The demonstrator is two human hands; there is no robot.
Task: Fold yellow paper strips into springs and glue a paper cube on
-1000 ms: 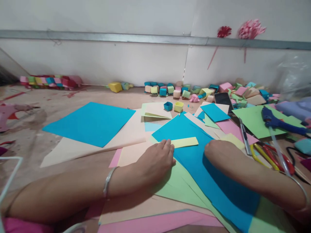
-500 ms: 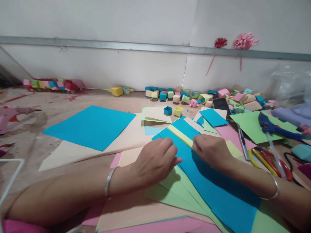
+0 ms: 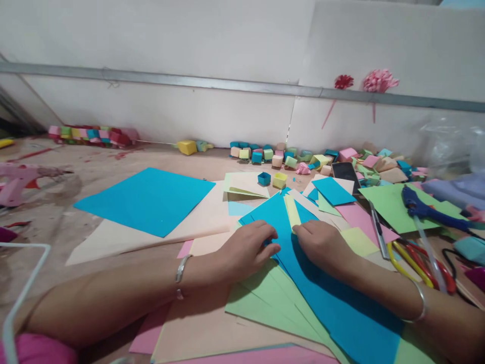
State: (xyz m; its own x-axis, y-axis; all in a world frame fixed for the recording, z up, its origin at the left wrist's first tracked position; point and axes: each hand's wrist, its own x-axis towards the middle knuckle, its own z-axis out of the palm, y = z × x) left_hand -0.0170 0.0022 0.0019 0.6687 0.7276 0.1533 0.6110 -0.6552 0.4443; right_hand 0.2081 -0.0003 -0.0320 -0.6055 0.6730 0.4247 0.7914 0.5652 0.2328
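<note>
My right hand [image 3: 326,246] pinches the near end of a folded pale yellow paper strip [image 3: 291,210]. The strip points away from me over a large blue paper sheet [image 3: 333,298]. To its left, my left hand [image 3: 252,251] rests over the sheet's left edge, fingers loosely curled and thumb apart, with nothing visible in it. Beneath the blue sheet, light green sheets [image 3: 265,298] and peach paper [image 3: 200,323] are fanned out. Beyond the hands stand a small blue paper box [image 3: 264,178] and a yellow paper box [image 3: 279,180], both with open tops.
A blue square sheet [image 3: 147,202] lies at left, near a pink glue gun [image 3: 17,184]. On the right are a cutter knife [image 3: 379,230], scissors with yellow handles [image 3: 411,263] and a blue glue gun [image 3: 428,210]. A phone [image 3: 345,174] and several paper cubes line the wall.
The yellow strip has swung to point more straight away from me, and its near end has moved left with my right hand. My left hand's fingers have loosened. The view has tilted slightly.
</note>
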